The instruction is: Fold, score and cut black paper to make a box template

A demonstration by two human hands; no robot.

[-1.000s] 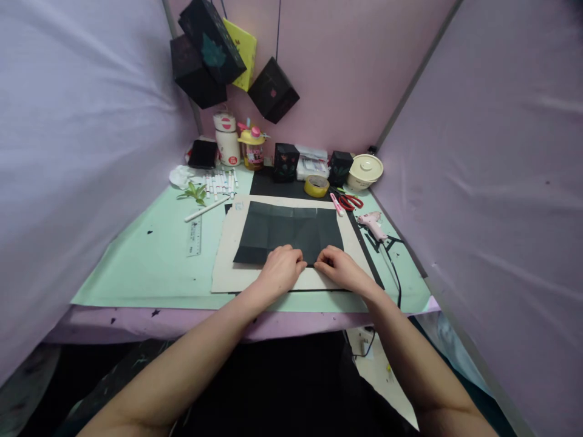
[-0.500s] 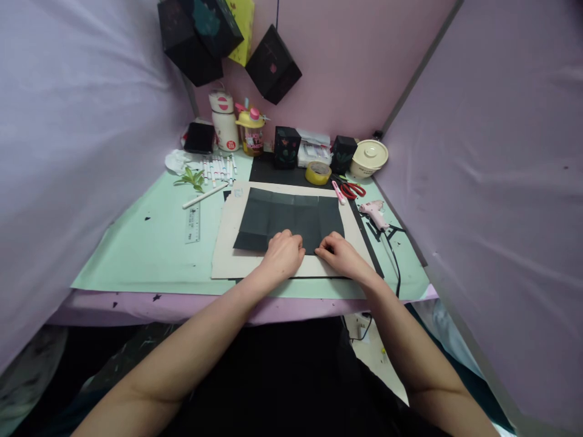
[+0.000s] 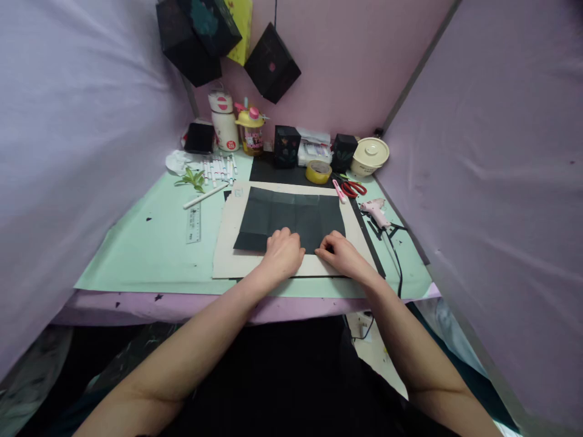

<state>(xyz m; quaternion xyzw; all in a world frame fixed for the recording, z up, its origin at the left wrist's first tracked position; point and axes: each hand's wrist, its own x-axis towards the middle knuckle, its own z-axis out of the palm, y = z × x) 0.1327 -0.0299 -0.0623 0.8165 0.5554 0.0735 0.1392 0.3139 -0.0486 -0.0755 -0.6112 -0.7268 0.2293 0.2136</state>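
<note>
A sheet of black paper [image 3: 291, 212] with straight crease lines lies on a pale cardboard sheet [image 3: 228, 261] in front of me. My left hand [image 3: 283, 250] is closed at the paper's near edge, its fingers curled and pressed on it. A short way to the right, my right hand [image 3: 336, 250] pinches the same near edge between thumb and fingers. The paper's left near corner is slightly raised off the cardboard.
Right of the cardboard lie a pink cutter [image 3: 339, 191], red-handled scissors [image 3: 354, 189] and a pink glue gun [image 3: 376, 212] with its cable. Yellow tape [image 3: 318, 172] sits behind. On the left are a ruler [image 3: 194, 226], a white pen [image 3: 204, 196] and several markers [image 3: 218, 169]. Black boxes [image 3: 273, 64] hang above.
Both hands stay at the paper's near edge, with only a very slight shift of the left hand. The whole view has moved a little; nothing was taken hold of or let go.
</note>
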